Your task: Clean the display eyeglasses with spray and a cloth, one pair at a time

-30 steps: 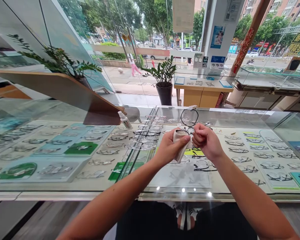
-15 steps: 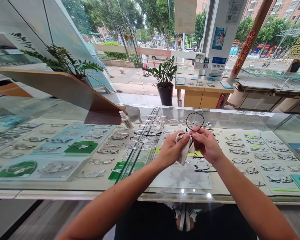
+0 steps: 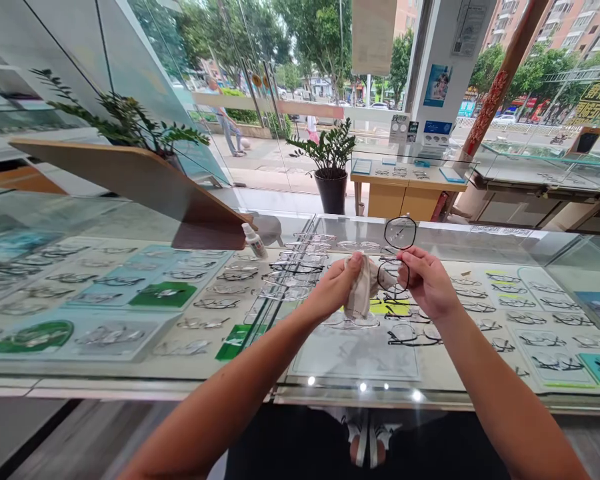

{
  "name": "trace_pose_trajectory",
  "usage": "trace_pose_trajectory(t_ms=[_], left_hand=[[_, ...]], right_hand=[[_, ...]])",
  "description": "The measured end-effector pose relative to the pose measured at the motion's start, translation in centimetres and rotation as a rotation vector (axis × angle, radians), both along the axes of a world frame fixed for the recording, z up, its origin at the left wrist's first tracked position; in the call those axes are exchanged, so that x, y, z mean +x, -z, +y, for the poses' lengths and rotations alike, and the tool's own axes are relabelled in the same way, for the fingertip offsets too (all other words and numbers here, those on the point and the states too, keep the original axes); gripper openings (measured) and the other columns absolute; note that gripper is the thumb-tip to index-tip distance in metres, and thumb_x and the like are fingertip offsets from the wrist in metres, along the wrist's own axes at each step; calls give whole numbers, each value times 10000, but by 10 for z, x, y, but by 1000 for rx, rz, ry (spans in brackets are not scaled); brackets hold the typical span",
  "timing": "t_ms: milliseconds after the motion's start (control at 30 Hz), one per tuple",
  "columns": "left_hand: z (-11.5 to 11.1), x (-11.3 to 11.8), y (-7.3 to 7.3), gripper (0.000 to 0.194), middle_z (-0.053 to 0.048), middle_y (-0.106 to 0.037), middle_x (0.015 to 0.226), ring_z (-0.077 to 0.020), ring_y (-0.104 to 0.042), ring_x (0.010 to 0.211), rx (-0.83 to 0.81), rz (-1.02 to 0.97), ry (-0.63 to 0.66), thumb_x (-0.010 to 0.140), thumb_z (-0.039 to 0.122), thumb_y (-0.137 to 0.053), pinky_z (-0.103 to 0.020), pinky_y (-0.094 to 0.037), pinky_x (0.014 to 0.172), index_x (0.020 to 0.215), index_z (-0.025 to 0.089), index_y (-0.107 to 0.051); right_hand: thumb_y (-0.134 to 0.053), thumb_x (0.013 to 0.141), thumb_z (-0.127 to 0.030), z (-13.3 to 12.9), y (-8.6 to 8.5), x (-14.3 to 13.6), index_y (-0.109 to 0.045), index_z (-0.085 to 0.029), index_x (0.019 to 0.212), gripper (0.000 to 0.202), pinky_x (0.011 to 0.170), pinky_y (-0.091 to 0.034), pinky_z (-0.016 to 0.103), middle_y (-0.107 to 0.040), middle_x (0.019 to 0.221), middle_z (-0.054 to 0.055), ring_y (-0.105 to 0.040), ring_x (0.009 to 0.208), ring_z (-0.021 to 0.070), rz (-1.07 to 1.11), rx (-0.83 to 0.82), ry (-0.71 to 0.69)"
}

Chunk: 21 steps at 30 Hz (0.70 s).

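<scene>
Between the fingers of my right hand (image 3: 430,280) is a pair of eyeglasses (image 3: 385,230) with thin black round rims. The glasses are turned on end, one lens above the other, over the glass counter. My left hand (image 3: 336,283) pinches a pale cleaning cloth (image 3: 359,293) that hangs down beside the lower rim. A small gap shows between the cloth in my left hand and my right fingers. Below both hands, several glasses, among them a dark-rimmed pair (image 3: 414,335), are on display.
A glass display counter (image 3: 180,383) holds several rows of eyeglasses. A white spray bottle (image 3: 255,241) stands left of my hands, near a brown wooden board (image 3: 180,193). Beyond the counter are a potted plant (image 3: 331,190) and a small display table (image 3: 387,197).
My hands have moved apart. The cloth has come away from the glasses with my left hand, and my right hand has shifted right, bringing both rims into view.
</scene>
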<state>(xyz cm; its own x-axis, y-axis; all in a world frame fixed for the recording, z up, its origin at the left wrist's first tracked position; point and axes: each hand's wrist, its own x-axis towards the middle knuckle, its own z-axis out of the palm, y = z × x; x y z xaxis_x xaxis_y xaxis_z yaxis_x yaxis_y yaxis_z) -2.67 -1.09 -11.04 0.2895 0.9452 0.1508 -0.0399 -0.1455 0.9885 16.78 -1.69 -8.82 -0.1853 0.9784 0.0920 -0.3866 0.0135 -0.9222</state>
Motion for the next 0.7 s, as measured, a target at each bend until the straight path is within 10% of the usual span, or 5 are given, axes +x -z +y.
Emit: trace_pose_trajectory(t_ms=[133,700], left_hand=[[12,-5,3,757,-3,-582,592,-120,-497,562,-103,-149,-142,700,928,-647,-254,-395,538,697,172,-620],[5,-4,-4,596,-11,-642,695,-112,-542,622,-45,-238,7,748,718,-810,-241,-440,608,798,138,-680]], right_hand=[[-829,735,-428,1,-3,6,-677,-180,765,292,486,-137,268,-356,470,-103,-235,458,60,-83,35,-90],[-800,710,-372,-3,3,-8,-669,-172,699,239,470,-138,252,-454,555,-75,-270,472,47,-259,0,-260]])
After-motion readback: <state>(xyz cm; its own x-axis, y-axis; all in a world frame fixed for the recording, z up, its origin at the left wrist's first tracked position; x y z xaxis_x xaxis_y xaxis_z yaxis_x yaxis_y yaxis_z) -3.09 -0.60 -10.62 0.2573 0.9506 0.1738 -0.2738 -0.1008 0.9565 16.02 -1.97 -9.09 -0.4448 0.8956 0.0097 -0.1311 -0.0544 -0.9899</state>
